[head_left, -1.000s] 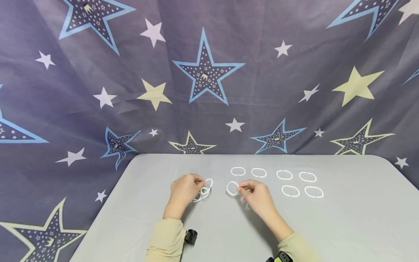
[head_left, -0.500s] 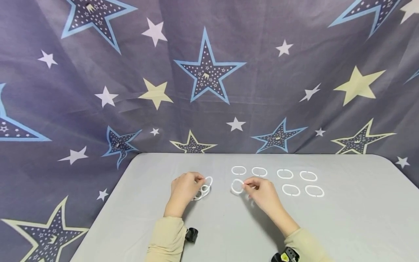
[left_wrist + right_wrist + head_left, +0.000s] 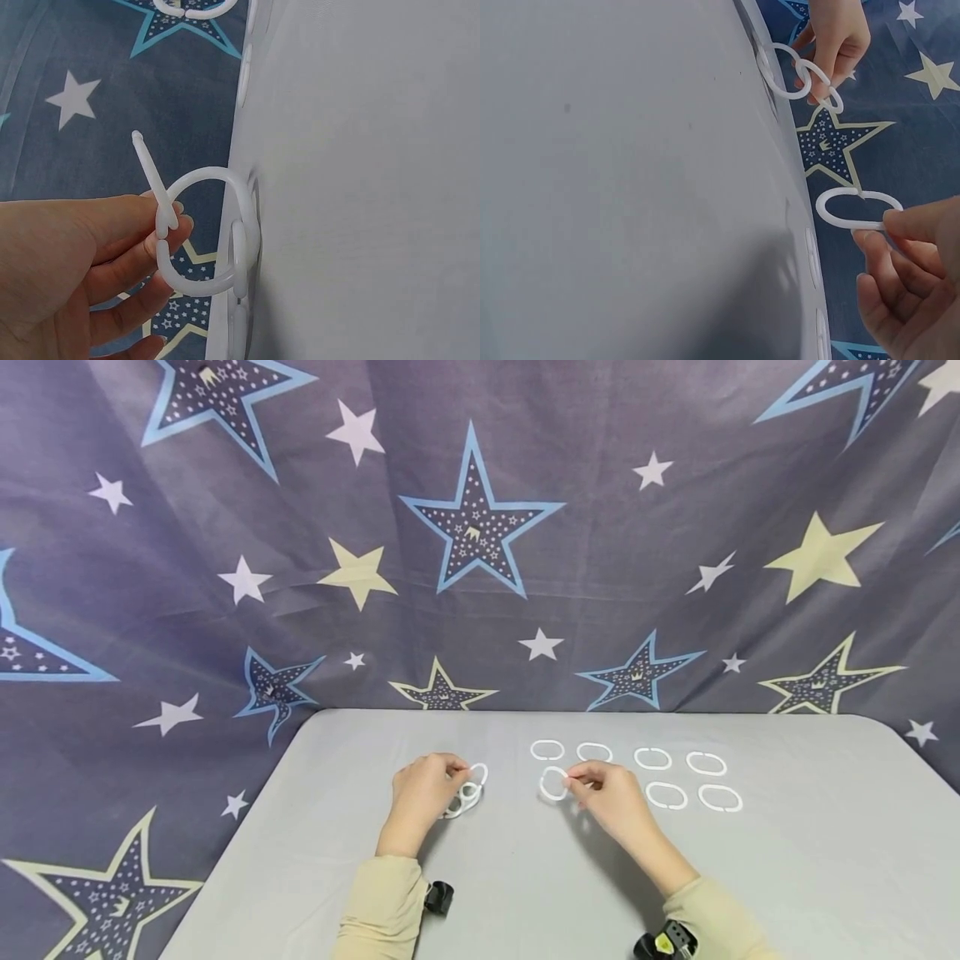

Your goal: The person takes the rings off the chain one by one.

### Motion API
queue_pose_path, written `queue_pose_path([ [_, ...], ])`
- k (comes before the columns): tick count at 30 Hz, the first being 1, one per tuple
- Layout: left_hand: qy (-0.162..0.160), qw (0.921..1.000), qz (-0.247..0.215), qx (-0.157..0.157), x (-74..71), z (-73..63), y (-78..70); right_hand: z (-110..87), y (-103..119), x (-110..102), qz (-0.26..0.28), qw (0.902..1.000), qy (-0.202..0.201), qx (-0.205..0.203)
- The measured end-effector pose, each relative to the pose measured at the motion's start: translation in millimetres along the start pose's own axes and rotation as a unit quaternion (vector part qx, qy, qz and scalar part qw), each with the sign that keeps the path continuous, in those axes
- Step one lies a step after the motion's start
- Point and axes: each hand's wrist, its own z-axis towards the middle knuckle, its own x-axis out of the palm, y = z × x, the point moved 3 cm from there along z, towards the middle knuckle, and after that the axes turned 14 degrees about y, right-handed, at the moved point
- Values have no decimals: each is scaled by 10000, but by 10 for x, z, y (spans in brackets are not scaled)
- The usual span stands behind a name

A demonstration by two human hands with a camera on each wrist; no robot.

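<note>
In the head view, the left forearm (image 3: 382,897) enters from about 7 o'clock and angles toward 1, its left hand (image 3: 423,789) pinching toward 2, the lower fingers (image 3: 139,306) slightly apart. The right forearm (image 3: 660,864) enters between 4 and 5 o'clock; the right hand (image 3: 611,795) pinches toward 9, thumb (image 3: 930,220) uppermost.

The left sleeve (image 3: 384,902) and right sleeve (image 3: 716,917) were beige; the left camera (image 3: 438,898) was black, the right camera (image 3: 680,935) black with a yellow patch (image 3: 663,944).

right hand (image 3: 613,795) (its wrist view crops it) partly hides one link (image 3: 593,744).
</note>
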Motion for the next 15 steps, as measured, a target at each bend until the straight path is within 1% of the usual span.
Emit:
queue_pose_path([
  [7, 11, 10000, 35, 8, 12, 14, -2, -13, -42, -113, -291, 9996, -5, -5],
  [15, -29, 10000, 42, -57, 22, 11, 13, -19, -63, -229, -433, 9990, 80, -61],
])
